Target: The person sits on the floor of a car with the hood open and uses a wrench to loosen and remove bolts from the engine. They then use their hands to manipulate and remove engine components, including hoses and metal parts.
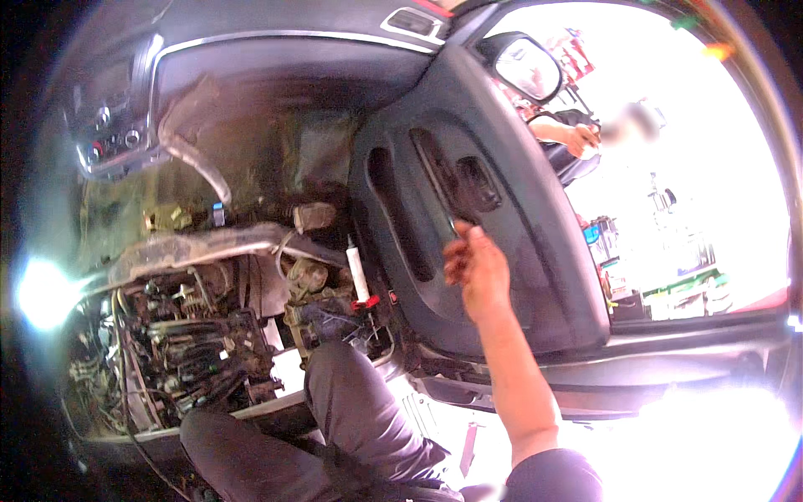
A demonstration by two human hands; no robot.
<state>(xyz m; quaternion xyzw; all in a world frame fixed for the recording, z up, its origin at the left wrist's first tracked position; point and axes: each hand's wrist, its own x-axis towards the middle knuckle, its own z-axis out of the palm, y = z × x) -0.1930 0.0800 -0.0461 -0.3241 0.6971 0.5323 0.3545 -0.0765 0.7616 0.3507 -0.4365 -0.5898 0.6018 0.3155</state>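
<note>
My right hand (480, 272) reaches up from the lower right to the inside of the vehicle door (519, 276). Its fingers are curled at the lower end of the dark pull handle (433, 167) on the door panel. The handle's upper part runs up and to the left of the hand, beside the recess with the door latch (479, 186). Exactly how the fingertips wrap around it is hidden by the hand. My left hand is out of the picture.
An exposed engine (196, 335) with hoses and wiring lies at left, beside my knees. A white sealant tube (357, 274) with a red part stands between it and the door. A bright lamp (50, 294) shines at far left. Outside, beyond the side mirror (529, 69), is another person (569, 138).
</note>
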